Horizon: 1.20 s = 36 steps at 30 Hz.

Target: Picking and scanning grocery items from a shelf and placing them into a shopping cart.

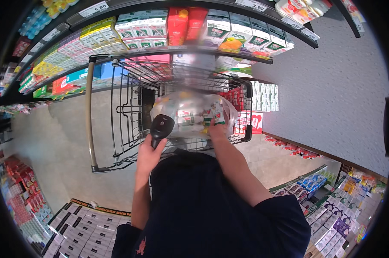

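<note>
A black handheld barcode scanner (162, 126) is held by its handle in my left hand (151, 150), over the near side of a wire shopping cart (128, 109). Inside the cart lies a clear plastic bag (189, 100) with several white bottles or packs in it. My right hand (216, 129) reaches into the bag and grips a white and green package (217, 113) near the bag's right side. Part of the bag's top is blurred by glare.
Shelves with juice cartons (239, 32) and drink packs (141, 27) run beyond the cart. Stacked white cartons (265, 96) stand right of it. White boxes (91, 229) are piled at the lower left, and more boxed goods (330, 206) at the lower right. A grey wall (326, 90) rises at the right.
</note>
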Each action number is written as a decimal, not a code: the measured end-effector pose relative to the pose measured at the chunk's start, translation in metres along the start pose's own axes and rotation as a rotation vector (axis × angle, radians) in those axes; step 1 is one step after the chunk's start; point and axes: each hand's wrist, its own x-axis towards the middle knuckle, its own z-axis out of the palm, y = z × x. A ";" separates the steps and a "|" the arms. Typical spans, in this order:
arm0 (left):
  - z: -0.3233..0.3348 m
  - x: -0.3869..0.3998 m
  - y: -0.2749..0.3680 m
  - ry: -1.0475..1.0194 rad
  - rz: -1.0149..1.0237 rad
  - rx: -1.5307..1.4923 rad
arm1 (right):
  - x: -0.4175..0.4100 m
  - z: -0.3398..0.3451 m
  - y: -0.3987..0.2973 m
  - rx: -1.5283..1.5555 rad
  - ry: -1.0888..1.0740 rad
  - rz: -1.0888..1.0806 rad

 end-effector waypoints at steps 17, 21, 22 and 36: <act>0.010 0.001 0.021 -0.055 -0.006 0.153 | -0.012 0.039 0.003 -0.294 -0.484 0.084; 0.011 0.000 0.018 -0.047 -0.005 0.174 | -0.007 0.037 0.007 -0.382 -0.595 0.088; 0.011 0.000 0.017 -0.040 0.003 0.183 | -0.004 0.036 0.008 -0.405 -0.622 0.087; 0.012 0.000 0.010 -0.051 0.001 0.152 | 0.013 0.039 0.039 -0.674 -0.660 -0.391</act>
